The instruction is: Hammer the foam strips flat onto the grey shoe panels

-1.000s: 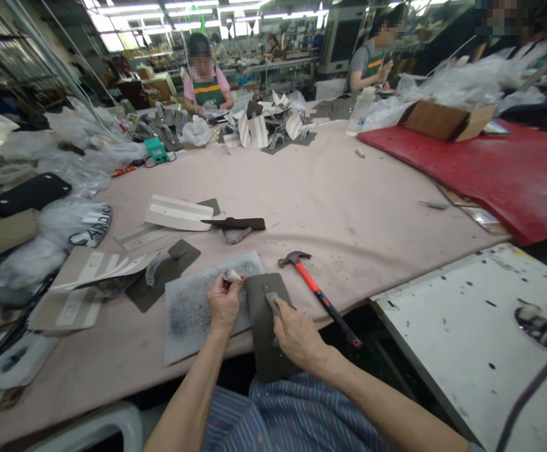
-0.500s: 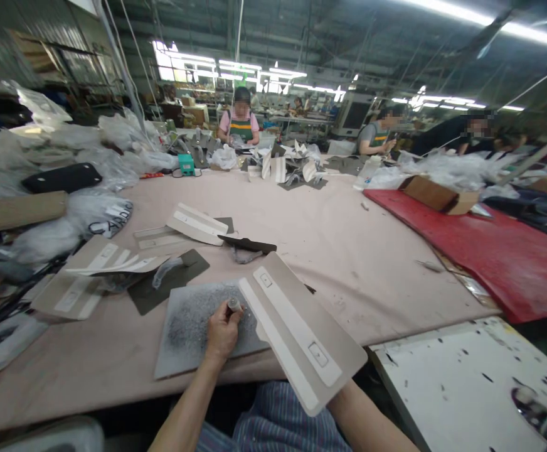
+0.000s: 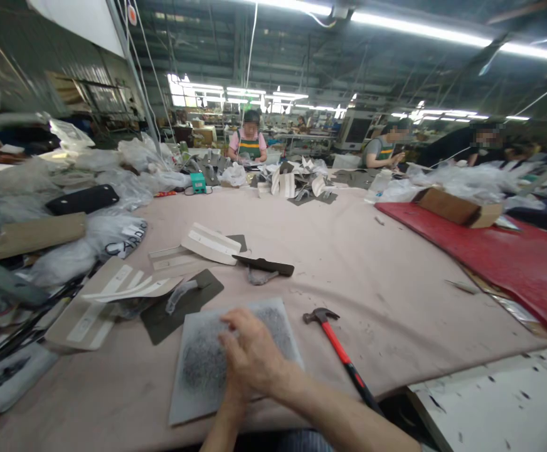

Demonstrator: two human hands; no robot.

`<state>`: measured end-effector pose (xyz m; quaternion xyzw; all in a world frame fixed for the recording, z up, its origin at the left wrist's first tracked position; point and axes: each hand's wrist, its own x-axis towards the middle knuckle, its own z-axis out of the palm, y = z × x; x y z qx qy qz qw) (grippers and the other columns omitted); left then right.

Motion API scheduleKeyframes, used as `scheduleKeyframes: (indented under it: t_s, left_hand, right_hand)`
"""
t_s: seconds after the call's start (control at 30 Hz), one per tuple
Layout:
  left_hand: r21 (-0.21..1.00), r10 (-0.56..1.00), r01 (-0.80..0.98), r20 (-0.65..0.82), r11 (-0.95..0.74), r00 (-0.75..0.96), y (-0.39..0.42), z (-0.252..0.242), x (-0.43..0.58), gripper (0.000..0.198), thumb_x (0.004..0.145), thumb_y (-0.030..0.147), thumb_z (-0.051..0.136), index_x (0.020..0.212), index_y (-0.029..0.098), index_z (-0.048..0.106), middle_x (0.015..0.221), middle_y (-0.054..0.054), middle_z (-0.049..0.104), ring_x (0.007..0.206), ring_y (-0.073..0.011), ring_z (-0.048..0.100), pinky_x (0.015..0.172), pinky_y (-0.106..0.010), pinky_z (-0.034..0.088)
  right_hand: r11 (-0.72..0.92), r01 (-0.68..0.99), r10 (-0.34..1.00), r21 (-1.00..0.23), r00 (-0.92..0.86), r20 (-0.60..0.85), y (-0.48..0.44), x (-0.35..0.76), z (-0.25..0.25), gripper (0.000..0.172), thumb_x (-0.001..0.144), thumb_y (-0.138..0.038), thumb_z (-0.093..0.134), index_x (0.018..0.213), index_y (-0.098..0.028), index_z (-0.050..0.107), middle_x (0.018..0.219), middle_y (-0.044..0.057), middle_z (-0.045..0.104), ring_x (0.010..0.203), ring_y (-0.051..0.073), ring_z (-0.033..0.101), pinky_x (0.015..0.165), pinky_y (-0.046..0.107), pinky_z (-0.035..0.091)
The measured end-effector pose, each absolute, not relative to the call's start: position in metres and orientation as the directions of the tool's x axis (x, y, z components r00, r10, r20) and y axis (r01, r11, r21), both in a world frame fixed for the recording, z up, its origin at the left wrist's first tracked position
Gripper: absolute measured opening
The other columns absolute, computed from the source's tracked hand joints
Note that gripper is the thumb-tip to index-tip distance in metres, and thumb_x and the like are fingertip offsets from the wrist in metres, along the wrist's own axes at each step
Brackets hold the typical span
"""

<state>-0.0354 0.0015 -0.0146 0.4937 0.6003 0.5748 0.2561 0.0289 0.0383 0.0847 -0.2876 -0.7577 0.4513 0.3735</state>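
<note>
"Panels (image 3: 85, 326) at far left, then the board (image 3: 186, 408) on the desk (image 3: 396, 295). What's changed?"

"Left hand (image 3: 236, 386) is mostly hidden now; I can't tell whether its fingers hold the small cylinder seen earlier. Right hand (image 3: 257, 351) has lost its panel, which I can't find, and reaches across the left, above the board."

"Its fingers?"

"Bent, blurred; perhaps gripping, perhaps not. So both hands share one spot, with the hammer (image 3: 342, 351) apart at right."

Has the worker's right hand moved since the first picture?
Yes, leftward: against the speckled board, the right hand was beyond its right edge and is now over it.
</note>
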Motion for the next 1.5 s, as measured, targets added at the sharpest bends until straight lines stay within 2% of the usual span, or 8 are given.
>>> scheduleKeyframes:
  t_s: [0.17, 0.27, 0.47, 0.7, 0.83, 0.93, 1.23, 1.5]
  left_hand:
    - [0.970, 0.931, 0.238, 0.127, -0.044, -0.343, -0.001, -0.019, -0.038, 0.016, 0.085, 0.028, 0.062, 0.096, 0.019, 0.070, 0.085, -0.004, 0.074, 0.079, -0.0197, 0.071, 0.075, -0.026, 0.055]
    - [0.976, 0.939, 0.219, 0.061, 0.016, -0.339, -0.003, -0.022, -0.038, 0.016, 0.087, 0.031, 0.061, 0.097, 0.021, 0.068, 0.088, -0.004, 0.074, 0.082, -0.0206, 0.070, 0.077, -0.028, 0.054]
    - [0.975, 0.943, 0.217, 0.027, 0.048, -0.331, -0.001, -0.019, -0.037, 0.014, 0.088, 0.033, 0.060, 0.095, 0.022, 0.067, 0.089, -0.005, 0.073, 0.084, -0.0213, 0.069, 0.078, -0.030, 0.052]
    - [0.977, 0.934, 0.206, 0.028, 0.049, -0.356, -0.001, -0.011, -0.037, 0.016, 0.086, 0.031, 0.062, 0.097, 0.020, 0.067, 0.090, -0.004, 0.074, 0.085, -0.0198, 0.070, 0.078, -0.028, 0.053]
    - [0.987, 0.931, 0.154, 0.021, 0.038, -0.365, -0.001, -0.010, -0.037, 0.018, 0.085, 0.033, 0.064, 0.096, 0.018, 0.067, 0.089, -0.004, 0.074, 0.085, -0.0191, 0.070, 0.080, -0.028, 0.053]
    - [0.994, 0.915, 0.108, 0.012, 0.034, -0.403, 0.000, -0.011, -0.038, 0.021, 0.084, 0.034, 0.067, 0.096, 0.017, 0.067, 0.091, -0.005, 0.074, 0.087, -0.0193, 0.070, 0.083, -0.029, 0.054]
    - [0.999, 0.896, -0.013, 0.024, -0.033, -0.443, 0.003, 0.004, -0.034, 0.026, 0.082, 0.036, 0.071, 0.096, 0.016, 0.066, 0.093, -0.006, 0.074, 0.088, -0.0185, 0.071, 0.088, -0.032, 0.057]
    - [0.999, 0.972, -0.040, 0.014, -0.024, -0.235, 0.027, -0.005, -0.007, 0.024, 0.081, 0.036, 0.071, 0.094, 0.016, 0.065, 0.090, -0.005, 0.073, 0.086, -0.0192, 0.071, 0.085, -0.031, 0.056]
  right_hand:
    - [0.461, 0.813, 0.878, -0.354, -0.361, 0.314, 0.149, 0.064, 0.094, 0.034, 0.096, -0.025, 0.047, 0.127, -0.014, 0.057, 0.130, 0.015, 0.056, 0.121, 0.026, 0.050, 0.100, 0.037, 0.038]
    - [0.567, 0.816, 0.823, -0.114, -0.558, 0.103, 0.191, 0.075, 0.076, 0.027, 0.096, -0.021, 0.046, 0.114, -0.015, 0.065, 0.114, 0.014, 0.064, 0.106, 0.024, 0.056, 0.089, 0.033, 0.039]
    - [0.664, 0.747, 0.748, -0.048, -0.663, 0.026, 0.197, 0.072, 0.040, 0.032, 0.088, -0.004, 0.043, 0.111, -0.007, 0.065, 0.113, 0.021, 0.063, 0.109, 0.030, 0.051, 0.091, 0.041, 0.033]
    - [0.494, 0.856, 0.869, -0.151, -0.481, 0.118, 0.191, 0.101, 0.083, 0.027, 0.100, -0.021, 0.035, 0.108, -0.010, 0.058, 0.108, 0.019, 0.062, 0.105, 0.029, 0.051, 0.088, 0.040, 0.035]
    - [0.239, 0.672, 0.971, -0.701, -0.175, 0.163, 0.133, 0.145, 0.113, 0.022, 0.098, -0.034, 0.042, 0.106, -0.016, 0.052, 0.087, 0.006, 0.063, 0.076, 0.018, 0.054, 0.068, 0.029, 0.039]
    - [0.129, 0.408, 0.989, -0.904, -0.125, 0.084, 0.057, 0.169, 0.103, 0.022, 0.096, -0.040, 0.045, 0.094, -0.019, 0.052, 0.082, 0.001, 0.059, 0.071, 0.015, 0.053, 0.065, 0.027, 0.041]
    - [-0.054, 0.465, 0.954, -0.883, -0.236, -0.182, -0.077, 0.151, 0.004, 0.042, 0.094, -0.030, 0.038, 0.133, -0.016, 0.044, 0.109, 0.013, 0.065, 0.096, 0.024, 0.061, 0.085, 0.038, 0.046]
    - [-0.029, 0.489, 0.901, -0.872, -0.366, -0.235, -0.058, 0.150, 0.029, 0.018, 0.092, -0.027, 0.041, 0.105, -0.018, 0.050, 0.075, 0.002, 0.058, 0.066, 0.017, 0.051, 0.064, 0.028, 0.035]
